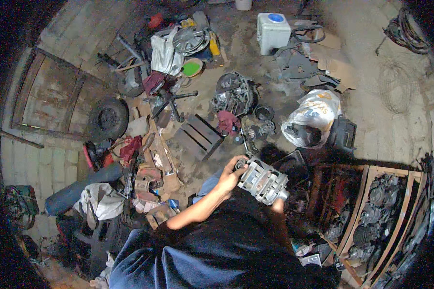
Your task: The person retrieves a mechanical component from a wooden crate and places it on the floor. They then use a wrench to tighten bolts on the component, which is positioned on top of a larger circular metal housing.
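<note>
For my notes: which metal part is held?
The grey slotted one, between left hand and right hand; others lie on the floor or in the wooden rack.

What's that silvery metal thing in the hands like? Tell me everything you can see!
The silvery metal thing looks like a chunky machine part, with ribs, dark gaps and brownish marks. A round, wheel-like piece sits at its upper-left end. It's held slanting, in front of the person's body. The left hand grips that end; the right hand is at the lower-right end.
</note>
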Motion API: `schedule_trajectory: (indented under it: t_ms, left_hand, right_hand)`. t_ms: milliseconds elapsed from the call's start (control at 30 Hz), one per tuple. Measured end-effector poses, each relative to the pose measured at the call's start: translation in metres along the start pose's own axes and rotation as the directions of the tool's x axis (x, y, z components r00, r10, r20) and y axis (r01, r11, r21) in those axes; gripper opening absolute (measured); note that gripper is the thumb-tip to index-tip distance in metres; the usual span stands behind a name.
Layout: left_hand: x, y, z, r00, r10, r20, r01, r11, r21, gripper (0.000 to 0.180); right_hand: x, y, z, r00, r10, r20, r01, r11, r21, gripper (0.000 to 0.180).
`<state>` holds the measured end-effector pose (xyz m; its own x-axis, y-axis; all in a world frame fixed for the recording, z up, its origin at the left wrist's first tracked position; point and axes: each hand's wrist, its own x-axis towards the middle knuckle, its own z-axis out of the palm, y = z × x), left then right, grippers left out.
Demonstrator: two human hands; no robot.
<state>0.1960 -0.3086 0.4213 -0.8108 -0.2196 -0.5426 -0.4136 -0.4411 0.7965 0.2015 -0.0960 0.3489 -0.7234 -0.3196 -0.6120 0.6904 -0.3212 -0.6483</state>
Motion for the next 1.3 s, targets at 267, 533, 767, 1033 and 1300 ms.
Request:
schedule_trajectory:
  t_ms: [267,533,767,1033,1300]
  left_hand:
    - [-0.039,0.057,-0.057,0.924,0.369,0.103,-0.381,0.859,0.341,0.035]
    - [-0.011,0.127,-0.143,0.801,0.555,0.226,-0.598,0.712,0.368,0.088]
    - [0.032,0.109,-0.258,0.987,0.033,0.158,0.042,0.894,-0.446,0.063]
    - [0.047,0.129,-0.343,0.981,-0.015,0.194,0.104,0.882,-0.460,0.058]
    - [0.090,0.138,-0.345,0.989,-0.045,0.141,0.100,0.907,-0.409,0.059]
  right_hand:
    - [0.026,0.011,0.054,0.997,0.043,0.072,-0.040,0.998,-0.038,0.058]
    - [0.054,0.031,0.160,0.995,-0.069,0.070,0.072,0.997,-0.039,0.058]
    - [0.065,0.076,0.268,0.983,-0.183,0.001,0.183,0.982,0.041,0.057]
    - [0.086,0.092,0.357,0.969,-0.246,-0.022,0.247,0.965,0.089,0.057]
    - [0.129,0.085,0.369,0.975,-0.220,-0.032,0.222,0.971,0.085,0.057]
